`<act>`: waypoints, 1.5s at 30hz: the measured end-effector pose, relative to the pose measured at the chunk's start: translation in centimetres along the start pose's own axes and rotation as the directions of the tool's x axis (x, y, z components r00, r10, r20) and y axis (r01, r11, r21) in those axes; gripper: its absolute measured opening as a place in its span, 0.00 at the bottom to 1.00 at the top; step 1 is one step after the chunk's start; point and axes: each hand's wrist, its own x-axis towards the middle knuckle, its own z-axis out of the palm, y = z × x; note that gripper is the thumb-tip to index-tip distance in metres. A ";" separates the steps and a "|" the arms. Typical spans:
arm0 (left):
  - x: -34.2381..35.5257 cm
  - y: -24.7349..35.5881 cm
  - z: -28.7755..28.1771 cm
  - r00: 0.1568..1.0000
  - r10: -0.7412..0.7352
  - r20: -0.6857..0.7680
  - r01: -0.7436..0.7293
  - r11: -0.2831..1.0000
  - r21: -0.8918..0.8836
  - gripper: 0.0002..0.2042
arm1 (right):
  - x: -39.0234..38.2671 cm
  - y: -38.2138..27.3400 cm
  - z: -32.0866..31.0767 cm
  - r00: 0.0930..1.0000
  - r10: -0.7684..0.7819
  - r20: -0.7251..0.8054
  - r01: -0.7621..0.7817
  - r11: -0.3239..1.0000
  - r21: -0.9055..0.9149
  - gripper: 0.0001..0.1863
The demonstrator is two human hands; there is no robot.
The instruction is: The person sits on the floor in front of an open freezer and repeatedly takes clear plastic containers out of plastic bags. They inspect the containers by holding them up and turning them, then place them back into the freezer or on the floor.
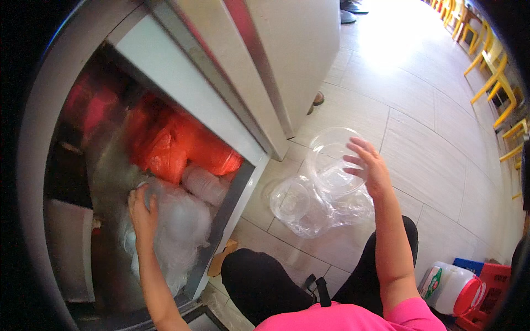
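Note:
Inside the low cabinet on the left, my left hand (143, 212) grips the upper left edge of a clear plastic bag (182, 220) of translucent containers. Its fingers curl at the bag's edge, and their tips are partly hidden. Over the floor, my right hand (369, 168) is open, its fingers spread across the right rim of a clear round plastic tub (326, 149). Whether the fingers touch the rim, I cannot tell. Beneath and beside the tub lies a clear plastic wrapper (312, 220), with another round clear container (290, 199) at its left end.
Orange-red plastic bags (182, 146) and a sleeve of translucent cups (204, 185) fill the back of the cabinet. Its frame (221, 237) stands left of my knees. A white jug with a red lid (450, 287) stands at the lower right by a red crate (488, 292). Yellow chairs (491, 71) line the far right.

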 end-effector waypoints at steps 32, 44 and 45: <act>-9.5 18.9 -2.3 0.957 0.276 0.089 -0.126 0.673 -0.729 0.13 | -0.8 0.8 2.6 0.833 0.168 0.527 -0.194 0.981 -0.006 0.25; -11.7 4.4 -7.7 0.654 -0.580 0.485 0.756 0.475 -0.451 0.13 | -0.2 2.9 4.5 0.941 0.222 0.255 -0.180 0.967 -0.178 0.16; -11.2 3.9 -7.0 0.646 -0.589 0.486 0.763 0.492 -0.419 0.13 | -0.3 3.0 4.7 0.940 0.224 0.259 -0.182 0.968 -0.175 0.16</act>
